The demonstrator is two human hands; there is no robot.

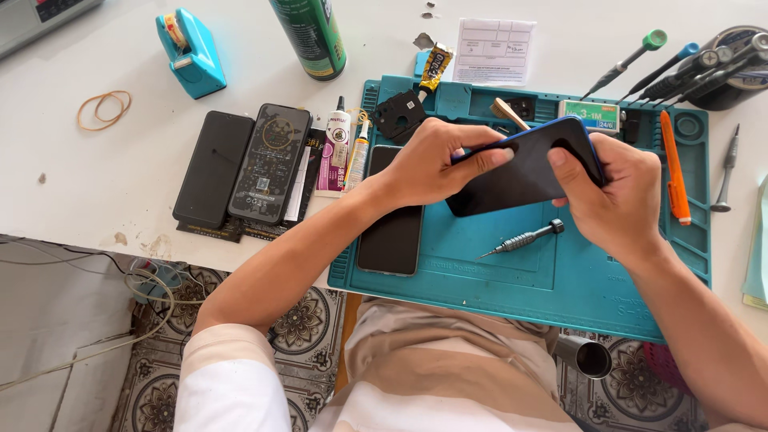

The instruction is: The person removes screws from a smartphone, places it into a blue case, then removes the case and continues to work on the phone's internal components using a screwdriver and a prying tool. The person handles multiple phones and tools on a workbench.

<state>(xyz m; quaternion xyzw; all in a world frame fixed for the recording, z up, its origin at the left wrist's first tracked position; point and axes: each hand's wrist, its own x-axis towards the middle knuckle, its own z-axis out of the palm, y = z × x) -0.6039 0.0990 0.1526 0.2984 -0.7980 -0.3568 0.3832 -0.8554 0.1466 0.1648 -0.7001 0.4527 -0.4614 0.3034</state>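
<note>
Lap: striped beige-and-white clothing (448, 360), nearest the lens.
Desk left: two black phones (244, 164) side by side; glue tubes (346, 148) just beside them.
Mat: teal work mat (608, 288); black phone (392, 232) face-up at its left edge.
Left hand (428, 164): closed on blue-edged phone (524, 172), thumb across its dark face.
Blue-edged phone: tilted, held above mat.
Screwdriver (524, 238): flat on mat, beneath it.
Right hand (612, 196): clamped on phone's right end.

Phone repair bench: teal work mat (576, 296), screwdrivers (680, 68), glue tubes (336, 148).

dark blue-edged phone (524, 172), tilted, above teal mat (576, 280)
</note>
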